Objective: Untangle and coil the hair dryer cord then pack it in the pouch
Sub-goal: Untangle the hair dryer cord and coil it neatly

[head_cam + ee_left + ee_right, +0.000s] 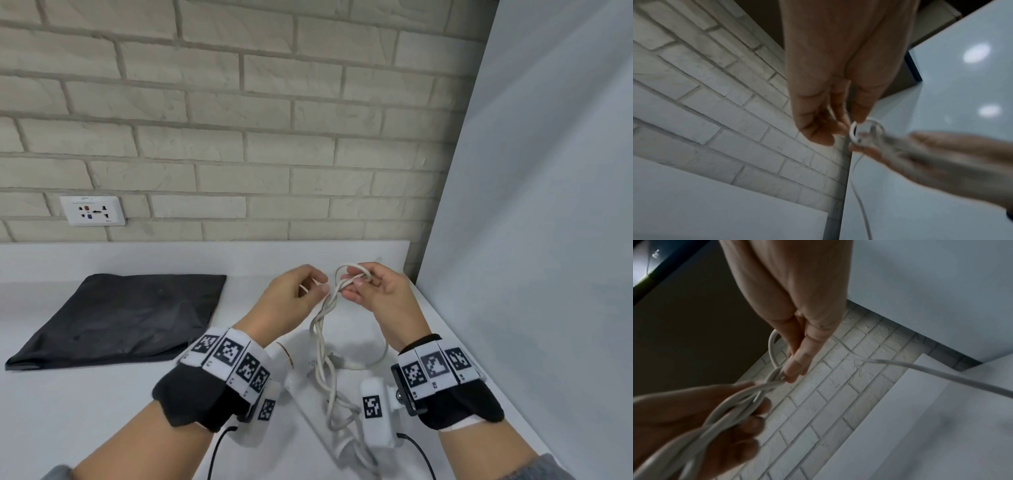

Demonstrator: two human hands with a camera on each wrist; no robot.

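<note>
Above the white counter (102,411), my left hand (291,294) and right hand (376,291) each pinch the tangled white cord (323,329); the black pouch (116,318) lies flat to my left.

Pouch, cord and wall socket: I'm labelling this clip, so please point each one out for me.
pouch (116,318): head view, middle of the flat black fabric.
cord (323,329): head view, twisted strands hanging below both hands.
wall socket (92,210): head view, centre of the white faceplate.

Matt black cloth pouch (116,318) — smooth cord (323,346)
</note>
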